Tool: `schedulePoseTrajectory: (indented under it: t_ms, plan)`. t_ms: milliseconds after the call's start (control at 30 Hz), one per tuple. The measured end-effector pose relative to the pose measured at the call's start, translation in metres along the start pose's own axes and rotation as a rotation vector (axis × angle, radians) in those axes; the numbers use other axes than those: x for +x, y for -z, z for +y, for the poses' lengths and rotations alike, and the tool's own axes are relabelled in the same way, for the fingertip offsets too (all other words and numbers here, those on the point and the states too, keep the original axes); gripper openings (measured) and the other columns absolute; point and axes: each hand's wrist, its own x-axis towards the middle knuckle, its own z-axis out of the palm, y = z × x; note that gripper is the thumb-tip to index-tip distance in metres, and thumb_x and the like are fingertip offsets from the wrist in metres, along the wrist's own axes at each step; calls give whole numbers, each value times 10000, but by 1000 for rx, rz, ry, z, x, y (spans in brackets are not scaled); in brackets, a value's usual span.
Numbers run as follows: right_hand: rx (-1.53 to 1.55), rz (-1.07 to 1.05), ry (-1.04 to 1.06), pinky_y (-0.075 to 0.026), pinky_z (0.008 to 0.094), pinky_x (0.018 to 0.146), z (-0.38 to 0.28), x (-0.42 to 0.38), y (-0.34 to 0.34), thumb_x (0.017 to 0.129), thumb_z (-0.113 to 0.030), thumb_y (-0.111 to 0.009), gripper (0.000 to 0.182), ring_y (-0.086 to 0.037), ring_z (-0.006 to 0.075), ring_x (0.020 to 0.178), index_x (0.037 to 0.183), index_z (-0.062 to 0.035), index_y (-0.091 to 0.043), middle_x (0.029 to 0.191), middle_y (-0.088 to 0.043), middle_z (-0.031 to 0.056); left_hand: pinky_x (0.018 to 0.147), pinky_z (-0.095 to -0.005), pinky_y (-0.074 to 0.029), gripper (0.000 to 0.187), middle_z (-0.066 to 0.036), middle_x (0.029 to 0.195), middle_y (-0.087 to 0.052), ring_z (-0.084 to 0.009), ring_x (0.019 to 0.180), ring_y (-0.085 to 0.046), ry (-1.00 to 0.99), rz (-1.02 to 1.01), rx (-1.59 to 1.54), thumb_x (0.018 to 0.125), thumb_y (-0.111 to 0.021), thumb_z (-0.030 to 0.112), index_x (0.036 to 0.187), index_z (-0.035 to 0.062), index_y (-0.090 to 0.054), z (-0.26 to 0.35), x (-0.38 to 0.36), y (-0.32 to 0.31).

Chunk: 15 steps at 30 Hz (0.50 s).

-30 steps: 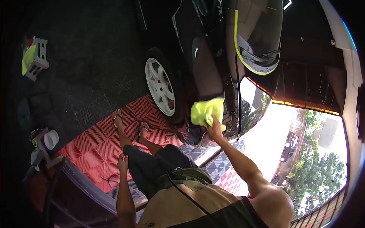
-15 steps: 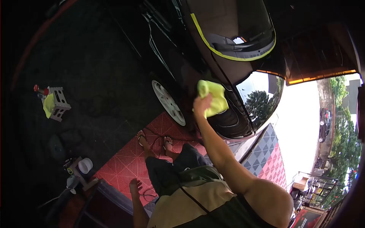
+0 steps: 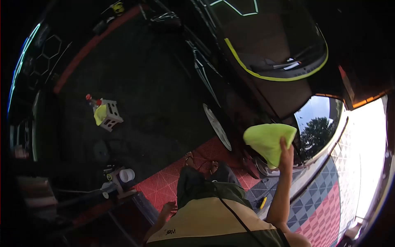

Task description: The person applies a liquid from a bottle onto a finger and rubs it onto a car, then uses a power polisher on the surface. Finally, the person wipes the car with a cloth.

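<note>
My right hand point(image 3: 286, 154) grips a yellow-green microfiber cloth point(image 3: 269, 142) by its edge, the thumb lying over it. Spread out and hanging, the cloth overlaps the front corner of a dark, glossy car point(image 3: 267, 92) in this view. My left hand point(image 3: 168, 208) hangs low beside my body, fingers loosely apart and holding nothing. A yellow-green strip point(image 3: 279, 78) runs along the lower edge of the car's windshield. The car's pale wheel point(image 3: 218, 127) shows to the left of the cloth.
A folding step stool point(image 3: 111, 115) on the dark floor carries another yellow cloth point(image 3: 100, 115) and red-capped bottles point(image 3: 94, 100). Equipment with a white round cup point(image 3: 127, 175) stands at lower left. Red tiles point(image 3: 164, 189) lie around my feet; a small yellow object point(image 3: 263, 202) rests on grey tiles.
My right hand has moved right and lower in view; the bunched cloth now hangs spread out. My view has shifted, showing more of the left side. The left hand still hangs by my body.
</note>
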Motion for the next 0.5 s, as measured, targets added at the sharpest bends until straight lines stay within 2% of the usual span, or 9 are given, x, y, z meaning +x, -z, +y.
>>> schedulePoseTrajectory:
  t_ms: [100,133,200,267,300,333,433,467,500]
  plan:
    - [-380,384,348,-539,336,725,4,78,125,994,-374,-565,502,-672,250,872,1221,74,-568,1045,-686,184,870,-510,-509,531,-91,1046,-639,-272,963,-628,-181,609,1082,921,-589,541,1203,91,-615,-35,-14,-34]
    - [-722,581,545,-519,427,813,2,106,144,979,-414,-565,552,-665,347,942,1259,61,-554,1081,-676,235,893,-540,-494,607,-109,1090,-633,-291,996,-619,-139,750,1008,916,-548,603,1235,89,-600,-37,-14,-59]
    - [-1140,603,288,-468,492,923,-14,150,144,953,-491,-555,642,-612,449,1070,1302,48,-534,1142,-639,298,913,-566,-483,741,-140,1172,-614,-319,1048,-603,-128,886,878,902,-457,709,1305,95,-563,-33,-16,-108]
    - [-1386,480,300,-446,510,967,35,228,162,934,-569,-523,722,-552,484,1161,1319,42,-525,1208,-597,328,909,-559,-489,832,-150,1237,-590,-326,1074,-592,-219,840,830,886,-380,775,1372,113,-513,-28,-24,-136]
    - [-1476,234,334,-446,484,975,68,262,176,936,-571,-515,716,-556,462,1160,1292,49,-545,1227,-591,318,907,-554,-492,865,-147,1264,-580,-325,1082,-589,-268,782,831,877,-352,797,1401,122,-486,-29,-27,-149]
    - [-1451,25,248,-444,459,991,50,247,148,934,-583,-516,724,-541,450,1197,1307,36,-546,1277,-568,311,907,-554,-492,865,-147,1264,-580,-325,1082,-589,-291,781,787,877,-352,797,1401,122,-486,-39,-21,-155]
    - [-1029,508,642,-474,407,970,40,216,76,955,-482,-569,562,-609,342,1147,1288,-30,-602,1248,-639,188,914,-581,-467,883,-91,1348,-545,-293,1147,-552,-502,668,509,862,-293,831,1426,172,-459,-43,-2,-130]
    - [-895,577,698,-501,376,920,44,198,41,991,-417,-538,459,-643,312,1079,1202,-24,-643,1196,-665,164,914,-581,-467,883,-91,1348,-545,-293,1147,-552,-524,663,442,862,-293,831,1426,172,-459,-62,7,-127]
    - [-911,552,540,-518,348,868,23,136,-29,1016,-357,-506,386,-657,302,999,1094,-11,-658,1102,-685,153,908,-520,-479,829,-78,1339,-558,-251,1144,-553,-498,699,304,891,-311,791,1418,174,-481,-67,11,-128]
